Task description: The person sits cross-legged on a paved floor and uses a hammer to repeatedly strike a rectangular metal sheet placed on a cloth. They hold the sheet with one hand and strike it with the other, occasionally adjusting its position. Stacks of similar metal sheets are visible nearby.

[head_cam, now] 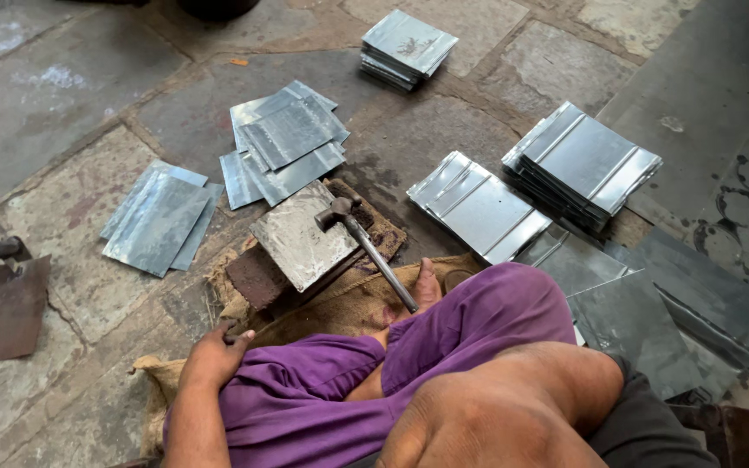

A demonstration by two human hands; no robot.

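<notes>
One left hand [215, 354], fingers [237, 334] seemingly on burlap [322, 303], hammer [366, 245] apart.

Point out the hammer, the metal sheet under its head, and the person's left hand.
hammer [373, 253], head view, mid-handle.
metal sheet [298, 238], head view, bare centre.
left hand [216, 354], head view, back of hand.

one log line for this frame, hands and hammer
left hand: resting on burlap sacking, holds nothing | right hand: not visible | hammer: lying unheld, head on metal sheet | around: stacks of sheets on stone floor
</notes>
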